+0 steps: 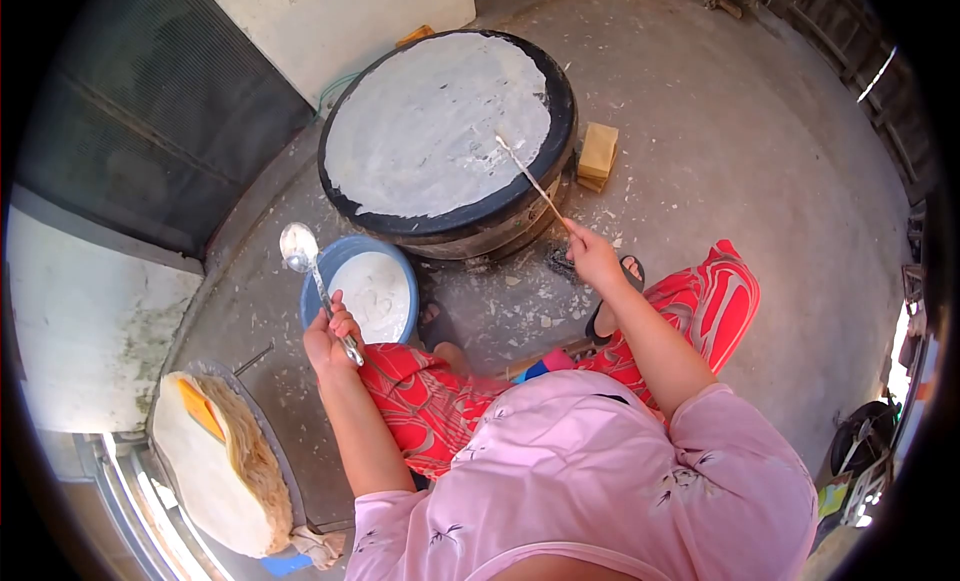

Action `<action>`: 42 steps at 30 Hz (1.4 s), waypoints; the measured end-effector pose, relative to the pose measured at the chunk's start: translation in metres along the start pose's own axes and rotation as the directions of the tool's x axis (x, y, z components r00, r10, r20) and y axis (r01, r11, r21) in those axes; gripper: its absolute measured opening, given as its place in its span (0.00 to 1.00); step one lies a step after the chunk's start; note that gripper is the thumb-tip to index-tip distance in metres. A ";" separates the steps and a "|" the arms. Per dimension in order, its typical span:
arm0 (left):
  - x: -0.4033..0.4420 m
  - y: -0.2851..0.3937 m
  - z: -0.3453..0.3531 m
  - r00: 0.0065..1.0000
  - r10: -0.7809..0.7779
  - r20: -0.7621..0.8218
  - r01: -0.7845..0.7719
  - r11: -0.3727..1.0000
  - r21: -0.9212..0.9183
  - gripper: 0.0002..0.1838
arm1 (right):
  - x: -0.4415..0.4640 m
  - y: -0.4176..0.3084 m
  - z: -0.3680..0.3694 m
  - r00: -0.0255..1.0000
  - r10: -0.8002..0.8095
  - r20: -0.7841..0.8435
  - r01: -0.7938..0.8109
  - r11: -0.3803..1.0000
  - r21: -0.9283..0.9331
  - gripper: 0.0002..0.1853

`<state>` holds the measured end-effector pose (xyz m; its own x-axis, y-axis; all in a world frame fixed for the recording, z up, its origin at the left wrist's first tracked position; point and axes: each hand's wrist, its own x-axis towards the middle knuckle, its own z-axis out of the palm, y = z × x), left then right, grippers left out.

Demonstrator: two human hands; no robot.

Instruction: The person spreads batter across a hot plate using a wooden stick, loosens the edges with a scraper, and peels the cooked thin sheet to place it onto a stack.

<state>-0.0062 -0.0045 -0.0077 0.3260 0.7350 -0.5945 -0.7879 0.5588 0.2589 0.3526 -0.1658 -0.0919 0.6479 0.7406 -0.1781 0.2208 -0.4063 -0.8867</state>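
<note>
A large round black griddle [562, 96] bears a wide, thin layer of whitish batter [430, 121]. My right hand [594, 255] is closed on a thin wooden stick [535, 184], whose pale tip touches the batter near the griddle's right side. My left hand [333, 335] is wrapped round the handle of a metal ladle [299, 247]. White batter coats the ladle's bowl, which is up beside the left rim of a blue basin [412, 299]. White liquid batter [372, 293] lies inside the basin, in front of the griddle.
A stack of thin flatbreads [210, 481] with a yellow piece on it is at the lower left. Wooden blocks [598, 151] stand right of the griddle. Walls and a dark mesh screen [150, 111] are at the left. Pale flakes dot the concrete floor [740, 181].
</note>
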 end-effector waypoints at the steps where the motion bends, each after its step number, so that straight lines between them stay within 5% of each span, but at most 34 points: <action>1: 0.000 0.000 0.000 1.000 0.001 -0.004 -0.002 1.000 -0.006 0.19 | -0.001 0.005 0.005 1.000 -0.001 0.002 0.001 1.000 -0.001 0.17; 3: 0.001 0.001 -0.001 1.000 0.002 -0.003 -0.002 1.000 -0.009 0.19 | -0.015 0.011 0.017 0.947 -0.321 0.016 0.311 0.904 -0.292 0.17; 5: 0.001 0.001 -0.001 1.000 0.002 0.002 -0.002 1.000 -0.011 0.19 | -0.021 0.007 0.016 0.958 -0.285 0.043 0.284 0.913 -0.293 0.17; 7: 0.001 0.001 -0.001 1.000 -0.013 0.005 0.013 1.000 -0.009 0.20 | -0.015 0.003 0.007 0.967 0.009 0.253 -0.044 0.990 0.134 0.18; 11: 0.002 0.001 -0.002 1.000 -0.011 0.006 0.011 1.000 0.002 0.20 | 0.004 0.007 0.000 0.978 0.161 0.131 -0.185 0.964 0.194 0.18; 13: 0.003 0.002 -0.003 1.000 -0.009 0.002 0.009 1.000 -0.009 0.20 | 0.010 0.001 0.008 0.969 -0.235 -0.071 0.209 0.940 -0.270 0.17; 17: -0.001 -0.003 0.002 1.000 0.028 -0.008 -0.028 1.000 -0.001 0.19 | 0.004 -0.032 0.021 0.975 -0.223 0.013 0.197 0.834 -0.515 0.17; 19: -0.002 -0.004 0.004 0.999 0.024 -0.026 -0.024 1.000 0.007 0.19 | 0.008 -0.033 0.024 0.979 -0.165 0.124 0.198 0.920 -0.340 0.17; 20: -0.002 -0.003 0.004 0.999 0.027 -0.023 -0.026 1.000 0.006 0.19 | 0.016 -0.025 0.024 0.978 -0.169 0.124 0.201 0.919 -0.339 0.17; 22: -0.002 -0.003 0.002 1.000 0.024 -0.018 -0.023 1.000 0.016 0.19 | 0.028 -0.015 0.017 0.993 -0.117 0.016 0.118 0.992 -0.044 0.17; 23: -0.002 -0.003 0.000 1.000 0.023 -0.021 -0.023 1.000 0.012 0.19 | 0.028 -0.008 0.017 0.993 -0.117 0.019 0.117 0.992 -0.047 0.17; 25: -0.001 -0.002 -0.001 0.999 0.035 -0.005 -0.035 0.999 0.020 0.19 | 0.010 -0.022 0.013 0.984 -0.176 0.029 0.175 0.914 -0.366 0.17; 27: -0.001 -0.002 0.000 1.000 0.030 -0.010 -0.030 0.999 0.012 0.19 | 0.002 -0.018 0.016 0.961 -0.212 0.175 0.264 0.891 -0.369 0.16; 29: -0.002 -0.001 0.002 1.000 0.023 -0.009 -0.023 1.000 0.005 0.19 | 0.004 -0.009 0.019 0.897 -0.181 0.403 0.181 0.983 0.037 0.16; 30: -0.002 -0.002 0.002 1.000 0.029 -0.012 -0.029 1.000 0.011 0.19 | 0.002 -0.022 0.009 0.933 -0.046 0.358 0.016 0.996 0.087 0.17; 31: -0.002 -0.002 0.002 0.999 0.035 -0.019 -0.035 0.999 0.017 0.19 | 0.011 -0.017 0.006 0.933 -0.045 0.356 0.015 0.996 0.086 0.17; 33: -0.003 -0.003 0.002 0.999 0.032 -0.017 -0.032 0.999 0.018 0.19 | 0.030 0.010 -0.001 0.991 0.105 -0.084 -0.092 0.985 0.146 0.17; 35: -0.003 -0.002 0.001 1.000 0.028 -0.013 -0.028 0.999 0.023 0.19 | 0.022 0.026 0.000 0.993 -0.020 -0.113 0.020 1.000 -0.009 0.17; 38: 0.000 0.000 -0.001 1.000 0.009 0.001 -0.009 1.000 0.007 0.19 | -0.012 0.015 0.012 0.978 -0.181 0.104 0.195 0.971 -0.138 0.17; 40: 0.000 0.000 0.001 1.000 0.010 -0.016 -0.010 1.000 -0.013 0.19 | -0.020 -0.003 0.010 0.895 -0.038 0.445 0.001 0.997 0.083 0.18; 42: 0.001 0.000 0.001 1.000 0.004 -0.012 -0.004 1.000 -0.020 0.19 | -0.003 -0.010 0.000 0.892 0.013 0.451 -0.132 0.964 0.232 0.20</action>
<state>-0.0056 -0.0037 -0.0075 0.3168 0.7326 -0.6024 -0.7995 0.5480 0.2460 0.3486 -0.1638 -0.0826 0.2521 0.8970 -0.3631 -0.0417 -0.3648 -0.9301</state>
